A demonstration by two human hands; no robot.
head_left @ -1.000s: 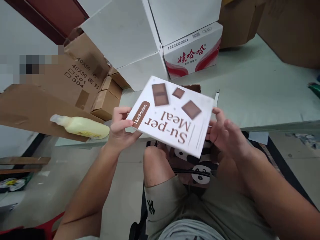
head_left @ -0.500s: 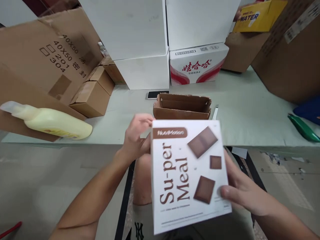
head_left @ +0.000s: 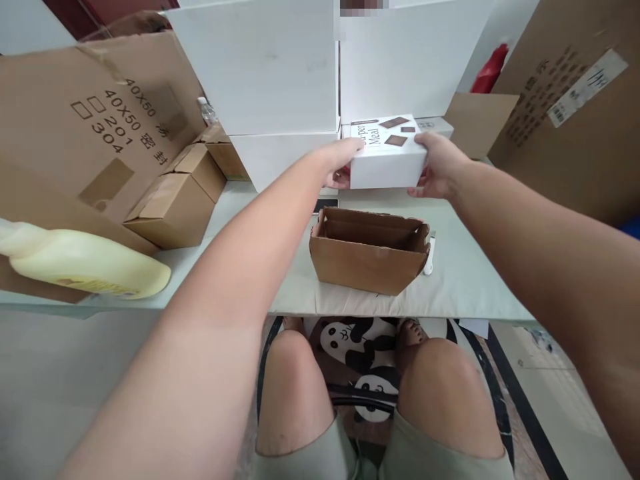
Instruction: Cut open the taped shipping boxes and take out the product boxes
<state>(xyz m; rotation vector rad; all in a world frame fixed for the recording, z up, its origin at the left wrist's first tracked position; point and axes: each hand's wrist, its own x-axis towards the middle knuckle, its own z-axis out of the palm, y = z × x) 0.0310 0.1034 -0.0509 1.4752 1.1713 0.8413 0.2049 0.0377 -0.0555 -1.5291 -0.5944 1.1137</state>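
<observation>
Pale green covering is spread, slightly wrinkled, over the table (head_left: 295, 293), and on it the open brown carton (head_left: 360, 267) is set near the front edge. Behind the open brown carton, large white boxes (head_left: 260, 67) are stacked, and part of a dark phone (head_left: 327, 206) is seen at their foot. Just beside its right end a white-handled tool (head_left: 430, 257) is laid. To its left are placed small cardboard boxes (head_left: 175, 210) and, farther left, a pale yellow bottle (head_left: 95, 263); a red bottle (head_left: 490, 70) is seen behind it to the right. Below it, panda figures (head_left: 345, 340) are printed on a surface under the table.

On the big carton (head_left: 45, 113) to its left, "40X50" is printed twice, with "201", "304" and Chinese characters. A white label (head_left: 587, 87) is stuck on the tall carton (head_left: 540, 153) to its right, its lettering too small to be read. Behind the open brown carton, the white box (head_left: 387, 170) is gripped at both ends, by the fingers of the left hand (head_left: 343, 163) and of the right hand (head_left: 440, 167). On its top "Meal" can be read, and "per" above it, partly covered; brown squares are pictured alongside. Whether its underside is supported cannot be told.
</observation>
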